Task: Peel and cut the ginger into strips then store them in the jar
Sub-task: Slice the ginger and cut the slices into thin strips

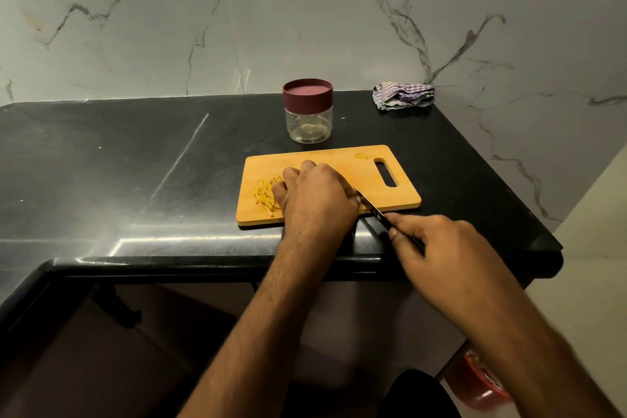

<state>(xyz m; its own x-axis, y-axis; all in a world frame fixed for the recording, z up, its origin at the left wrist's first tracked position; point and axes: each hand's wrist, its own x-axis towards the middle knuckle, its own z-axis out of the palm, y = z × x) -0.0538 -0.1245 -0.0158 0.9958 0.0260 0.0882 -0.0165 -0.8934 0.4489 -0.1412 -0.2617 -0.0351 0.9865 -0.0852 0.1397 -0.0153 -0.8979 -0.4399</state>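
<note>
We see a pile of thin yellow ginger strips (268, 195) at the left end of the rectangular wooden cutting board (342, 159). Left hand (315, 195) curled beside them, contents hidden. Right hand (437, 248) grips a dark-handled knife (373, 210). Clear maroon-lidded jar (308, 110) just beyond the board; checked cloth (403, 96) far right.
</note>
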